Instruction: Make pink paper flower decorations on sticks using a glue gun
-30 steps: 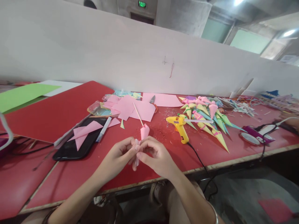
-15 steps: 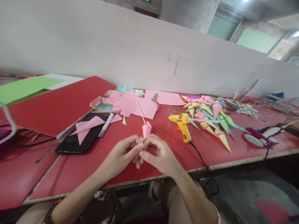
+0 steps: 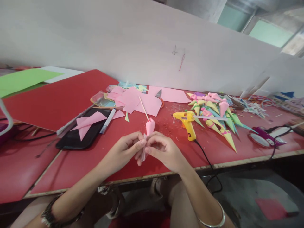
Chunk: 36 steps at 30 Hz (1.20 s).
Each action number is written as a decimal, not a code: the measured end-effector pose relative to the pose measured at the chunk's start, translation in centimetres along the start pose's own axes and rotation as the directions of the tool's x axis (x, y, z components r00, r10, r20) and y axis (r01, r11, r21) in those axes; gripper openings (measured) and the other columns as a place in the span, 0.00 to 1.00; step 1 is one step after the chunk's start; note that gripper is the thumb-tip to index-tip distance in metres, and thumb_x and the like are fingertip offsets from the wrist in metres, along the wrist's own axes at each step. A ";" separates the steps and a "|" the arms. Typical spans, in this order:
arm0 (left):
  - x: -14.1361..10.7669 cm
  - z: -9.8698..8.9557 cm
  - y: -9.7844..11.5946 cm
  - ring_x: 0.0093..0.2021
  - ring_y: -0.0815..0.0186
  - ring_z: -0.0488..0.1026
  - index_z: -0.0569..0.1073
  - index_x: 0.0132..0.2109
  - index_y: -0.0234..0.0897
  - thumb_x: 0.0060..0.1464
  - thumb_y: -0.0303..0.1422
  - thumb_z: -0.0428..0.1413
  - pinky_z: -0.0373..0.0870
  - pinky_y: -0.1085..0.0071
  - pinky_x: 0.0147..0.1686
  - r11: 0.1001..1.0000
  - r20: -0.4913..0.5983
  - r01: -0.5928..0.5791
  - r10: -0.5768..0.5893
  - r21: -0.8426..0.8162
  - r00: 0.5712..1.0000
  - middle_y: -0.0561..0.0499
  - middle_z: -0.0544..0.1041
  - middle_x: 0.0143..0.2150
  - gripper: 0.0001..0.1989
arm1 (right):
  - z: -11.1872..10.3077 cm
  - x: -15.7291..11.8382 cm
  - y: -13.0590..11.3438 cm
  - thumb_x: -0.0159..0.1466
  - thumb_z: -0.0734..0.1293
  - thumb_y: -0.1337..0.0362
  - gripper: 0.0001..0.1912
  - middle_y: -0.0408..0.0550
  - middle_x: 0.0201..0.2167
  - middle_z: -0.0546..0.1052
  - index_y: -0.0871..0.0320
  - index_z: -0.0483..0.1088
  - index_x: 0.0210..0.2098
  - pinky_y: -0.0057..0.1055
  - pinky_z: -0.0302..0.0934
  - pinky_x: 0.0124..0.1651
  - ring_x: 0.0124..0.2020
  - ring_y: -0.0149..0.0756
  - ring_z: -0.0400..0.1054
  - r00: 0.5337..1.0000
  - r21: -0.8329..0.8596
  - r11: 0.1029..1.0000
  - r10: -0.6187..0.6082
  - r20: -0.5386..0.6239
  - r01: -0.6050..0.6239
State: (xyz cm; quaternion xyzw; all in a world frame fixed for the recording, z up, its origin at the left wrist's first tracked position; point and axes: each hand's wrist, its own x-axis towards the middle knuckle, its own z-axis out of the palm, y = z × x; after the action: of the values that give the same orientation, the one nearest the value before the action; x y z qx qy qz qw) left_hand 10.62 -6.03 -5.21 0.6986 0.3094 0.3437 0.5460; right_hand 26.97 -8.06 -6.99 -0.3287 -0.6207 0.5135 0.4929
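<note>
My left hand (image 3: 133,146) and my right hand (image 3: 161,146) meet above the table's front part, fingers bent in a pinch. Between the fingertips is a thin, whitish, see-through strip (image 3: 143,155), its lower end hanging down. Just beyond my hands is a pink rolled-paper cone (image 3: 150,126), with a thin wooden stick (image 3: 143,107) slanting up from its wide end. The cone's lower tip disappears behind my right fingers, so I cannot tell whether they touch it.
A yellow hot glue gun (image 3: 187,123) lies right of my hands, its cord crossing the table edge. Behind it are piled paper cones (image 3: 211,110). Pink paper sheets (image 3: 133,101), scissors (image 3: 161,100), a marker (image 3: 108,121) and a black tray-like object (image 3: 76,142) lie farther left.
The view has tilted down slightly. My fingertips have drawn a little apart, and more of the whitish strip shows between them.
</note>
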 end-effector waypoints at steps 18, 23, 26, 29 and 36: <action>0.0 0.2 0.7 0.18 0.74 0.65 0.65 0.27 0.36 0.59 0.37 0.48 0.62 0.77 0.22 0.997 0.002 0.048 -0.048 0.067 0.999 0.60 0.67 0.18 0.14 | 0.2 0.0 -0.3 0.55 0.69 0.65 0.08 0.40 0.27 0.66 0.56 0.63 0.25 0.31 0.62 0.38 0.31 0.30 0.64 0.999 -0.032 0.999 0.010 -0.036 -0.012; -0.3 0.2 1.0 0.19 0.73 0.67 0.64 0.27 0.37 0.58 0.34 0.47 0.63 0.77 0.22 0.981 -0.046 0.063 -0.056 0.182 0.997 0.59 0.68 0.17 0.12 | 0.6 -0.2 -0.6 0.55 0.67 0.65 0.07 0.41 0.29 0.66 0.56 0.63 0.25 0.30 0.62 0.39 0.32 0.30 0.65 0.999 -0.120 0.993 -0.020 -0.025 0.017; -0.4 0.1 1.0 0.17 0.74 0.66 0.64 0.25 0.37 0.55 0.31 0.48 0.62 0.78 0.21 0.967 -0.056 0.061 -0.048 0.246 0.997 0.60 0.68 0.16 0.10 | 0.8 -0.2 -0.8 0.55 0.66 0.66 0.06 0.41 0.29 0.66 0.56 0.63 0.25 0.30 0.62 0.39 0.33 0.31 0.65 1.000 -0.154 0.988 -0.020 -0.018 0.017; -0.3 0.1 1.0 0.15 0.75 0.61 0.64 0.24 0.37 0.54 0.31 0.48 0.57 0.79 0.18 0.961 -0.063 0.048 -0.031 0.273 0.998 0.60 0.66 0.15 0.11 | 0.9 -0.2 -1.0 0.56 0.63 0.69 0.04 0.41 0.28 0.67 0.56 0.63 0.25 0.28 0.62 0.37 0.32 0.31 0.65 0.999 -0.199 0.980 -0.032 -0.021 0.027; -0.2 0.3 0.9 0.20 0.74 0.64 0.65 0.23 0.37 0.51 0.28 0.46 0.58 0.79 0.22 0.938 -0.041 -0.069 0.088 0.341 0.995 0.59 0.70 0.18 0.10 | 1.5 -0.8 -2.1 0.56 0.61 0.73 0.07 0.39 0.23 0.65 0.57 0.59 0.24 0.25 0.52 0.28 0.25 0.28 0.59 0.997 -0.574 0.818 -0.077 -0.033 0.044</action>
State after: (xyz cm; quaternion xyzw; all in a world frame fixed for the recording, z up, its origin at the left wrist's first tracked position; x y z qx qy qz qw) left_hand 10.74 -6.56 -4.40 0.7840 0.3510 0.3262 0.3947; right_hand 25.98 -9.81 -5.17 -0.4555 -0.7426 0.2787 0.4042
